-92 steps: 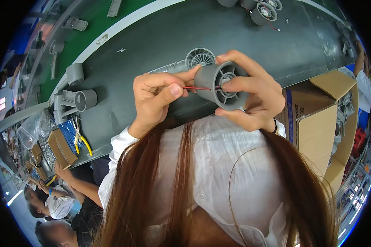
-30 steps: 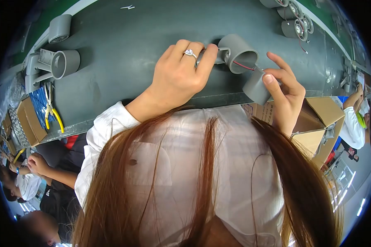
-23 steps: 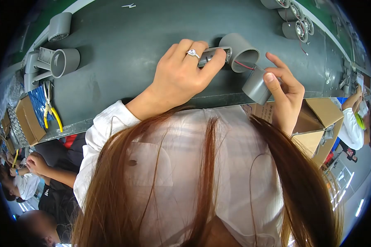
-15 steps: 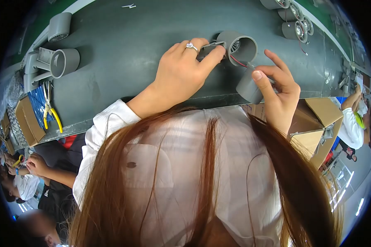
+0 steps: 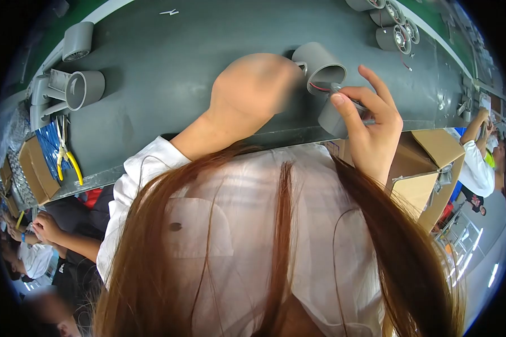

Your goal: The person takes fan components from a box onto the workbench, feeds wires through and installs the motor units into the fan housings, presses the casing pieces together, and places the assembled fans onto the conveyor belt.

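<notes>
My left hand (image 5: 253,87) is beside the handle end of a large grey cup-shaped housing (image 5: 316,56); its fingers are smeared, so their grip cannot be made out. The housing lies on its side on the dark table, its open mouth facing right and towards me. A red wire (image 5: 319,87) runs from inside this mouth to a smaller grey cylinder (image 5: 333,118). My right hand (image 5: 371,112) pinches that cylinder near its top between thumb and forefinger, just below the mouth, with the other fingers raised or curled behind.
Grey housings with handles (image 5: 87,89) stand at the left, above pliers with yellow grips (image 5: 67,157) and blue ties (image 5: 49,143). Several wired fan cylinders (image 5: 389,38) lie at the upper right. An open carton (image 5: 413,191) holds grey parts. Co-workers (image 5: 478,168) are at both sides.
Since about three seconds ago, the fan cylinder has left the two-handed hold, and my left hand has gone to the housing. Lately my right hand has brought the small cylinder slightly left, nearer the mouth.
</notes>
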